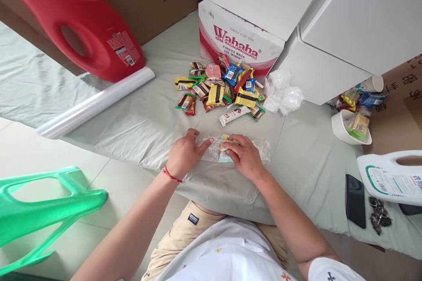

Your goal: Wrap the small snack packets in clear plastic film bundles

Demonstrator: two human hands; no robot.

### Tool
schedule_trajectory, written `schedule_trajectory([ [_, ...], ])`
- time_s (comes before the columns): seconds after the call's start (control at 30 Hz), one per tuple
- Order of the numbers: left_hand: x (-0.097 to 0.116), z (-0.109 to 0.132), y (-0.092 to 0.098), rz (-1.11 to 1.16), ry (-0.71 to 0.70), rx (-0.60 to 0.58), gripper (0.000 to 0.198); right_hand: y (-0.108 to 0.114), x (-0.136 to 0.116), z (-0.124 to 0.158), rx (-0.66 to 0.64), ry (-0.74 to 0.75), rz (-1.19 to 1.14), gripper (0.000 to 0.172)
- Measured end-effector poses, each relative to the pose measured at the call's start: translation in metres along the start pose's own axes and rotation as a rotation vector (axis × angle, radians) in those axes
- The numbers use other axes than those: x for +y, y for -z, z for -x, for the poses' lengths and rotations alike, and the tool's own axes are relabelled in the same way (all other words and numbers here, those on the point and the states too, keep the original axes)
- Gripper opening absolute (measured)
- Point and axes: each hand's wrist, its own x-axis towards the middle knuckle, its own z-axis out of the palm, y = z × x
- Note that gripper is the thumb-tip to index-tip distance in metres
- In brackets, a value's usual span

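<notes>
Fingers (231,145) of the right hand (244,157) are curled down and closed on a small snack packet (225,141), which is held through a strip of clear film (263,150) just above the middle of the frame. The left hand (184,154) is laid flat beside it, its fingers (204,144) stretched out together and pressed on the left end of the same film, with the tips almost touching the packet. A red cord (170,174) is worn on the left wrist. Packet and film are set on a pale green sheet (313,158), near its front edge.

Above the hands, a pile of wrapped snacks (216,92) is heaped in front of a Wahaha carton (237,43), and crumpled clear bags (284,94) are seen to the right of the pile. A roll of film (95,101) is laid slantwise at the left of the frame, with a red jug (82,22) tipped above it in the upper left corner. A green plastic stool (39,206) is seen at the lower left (on its side, it seems). At the right edge, a white bowl (339,131) is filled with more snacks, and a black phone (355,199), a bunch of keys (379,216) and a white jug (389,180) are placed below it.
</notes>
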Motion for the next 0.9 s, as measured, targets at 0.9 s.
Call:
schedule_trajectory([
  [0.9,0.026,0.006,-0.018,1.038,0.026,-0.121,0.032,-0.009,0.003,0.004,0.143,-0.151,-0.263,0.028],
])
